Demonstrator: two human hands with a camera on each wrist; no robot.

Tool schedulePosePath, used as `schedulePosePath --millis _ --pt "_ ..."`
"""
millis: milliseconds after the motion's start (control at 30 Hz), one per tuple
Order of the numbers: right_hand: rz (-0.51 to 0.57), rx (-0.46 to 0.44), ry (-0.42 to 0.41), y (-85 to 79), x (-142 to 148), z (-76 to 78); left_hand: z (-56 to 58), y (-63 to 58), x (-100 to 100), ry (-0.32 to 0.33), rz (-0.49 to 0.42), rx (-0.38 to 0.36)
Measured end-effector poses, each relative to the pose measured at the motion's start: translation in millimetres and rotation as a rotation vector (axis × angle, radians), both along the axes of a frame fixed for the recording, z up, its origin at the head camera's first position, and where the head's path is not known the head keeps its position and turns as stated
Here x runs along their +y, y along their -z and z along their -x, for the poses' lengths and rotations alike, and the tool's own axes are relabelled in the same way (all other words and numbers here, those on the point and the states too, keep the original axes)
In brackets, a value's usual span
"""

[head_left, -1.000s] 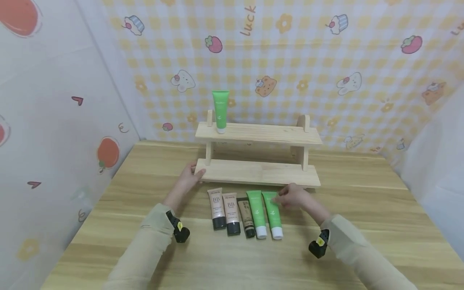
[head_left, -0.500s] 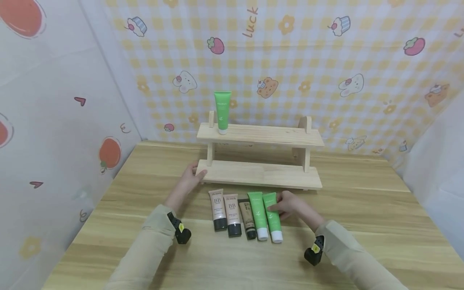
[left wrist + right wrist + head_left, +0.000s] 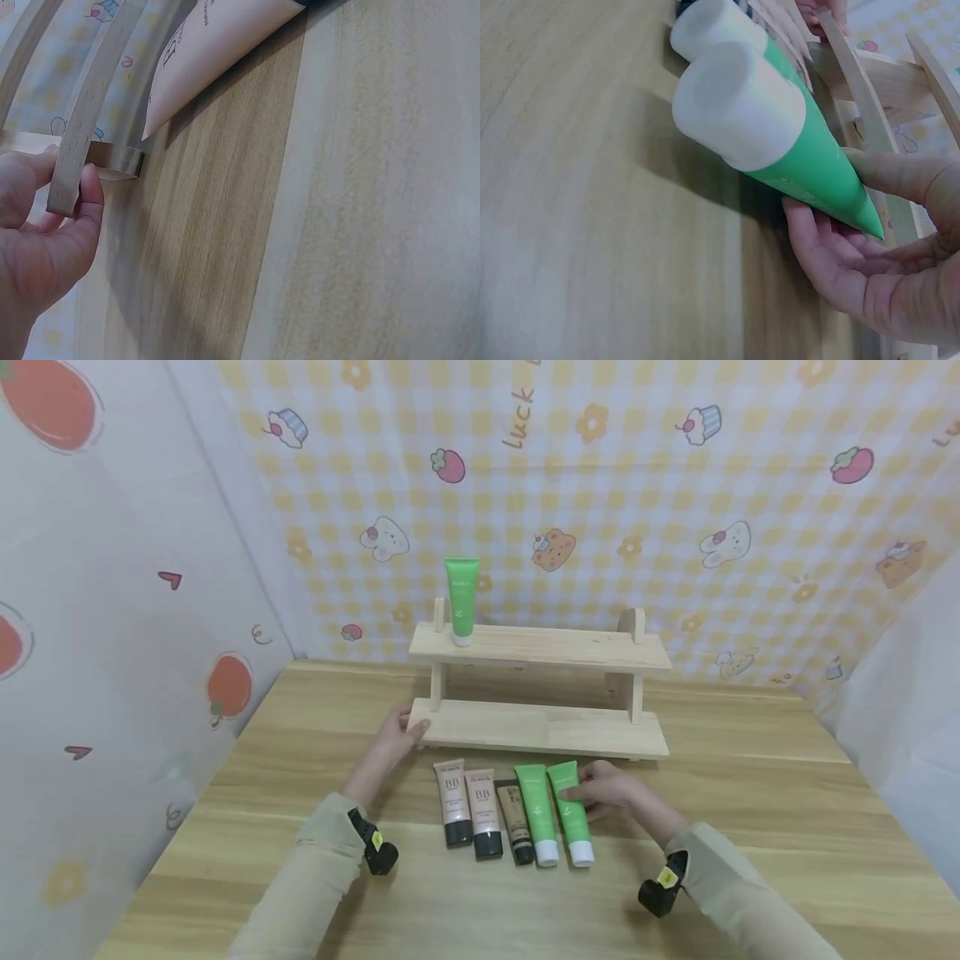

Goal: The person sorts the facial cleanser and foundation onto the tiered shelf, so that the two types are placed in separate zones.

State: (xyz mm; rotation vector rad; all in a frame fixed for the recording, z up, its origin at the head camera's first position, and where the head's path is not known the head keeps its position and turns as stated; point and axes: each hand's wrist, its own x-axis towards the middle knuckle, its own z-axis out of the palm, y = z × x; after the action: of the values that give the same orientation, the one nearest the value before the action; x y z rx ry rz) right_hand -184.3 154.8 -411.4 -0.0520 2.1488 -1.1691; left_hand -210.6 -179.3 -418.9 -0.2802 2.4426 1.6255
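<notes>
A person's right hand (image 3: pixel 609 786) pinches the outermost green tube (image 3: pixel 575 825), thumb above and fingers beneath, in the middle of the worktop (image 3: pixel 765 777). Toward the worktop's left edge lie a second green tube (image 3: pixel 538 814), a brown tube (image 3: pixel 516 821) and two BB tubes (image 3: pixel 483 810). Near its back edge, the left hand (image 3: pixel 392 735) grips the left end of a rack's lower shelf (image 3: pixel 525 725); a third green tube (image 3: pixel 462 597) stands cap-down on the upper shelf (image 3: pixel 558 646). The step appears to be a pickup; lifting would call for clearing the neighbouring tube.

Downward head view, close-up wrist views, shelf (image 3: pixel 540 643) in all
</notes>
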Motion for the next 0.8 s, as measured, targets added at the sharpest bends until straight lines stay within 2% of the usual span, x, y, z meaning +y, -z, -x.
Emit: schedulePosePath --millis 333,567,800 --pt "0.063 -0.015 -0.046 -17.9 3.3 1.2 -5.3 7.1 -0.4 0.020 -0.011 -0.006" --pt "0.127 0.070 -0.128 -36.8 -1.5 11.6 -3.8 4.0 0.6 0.004 -0.010 0.004" --pt "0.126 0.142 -0.053 -55.3 -9.5 23.2 1.8 3.2 -0.1 -0.002 -0.009 0.001"
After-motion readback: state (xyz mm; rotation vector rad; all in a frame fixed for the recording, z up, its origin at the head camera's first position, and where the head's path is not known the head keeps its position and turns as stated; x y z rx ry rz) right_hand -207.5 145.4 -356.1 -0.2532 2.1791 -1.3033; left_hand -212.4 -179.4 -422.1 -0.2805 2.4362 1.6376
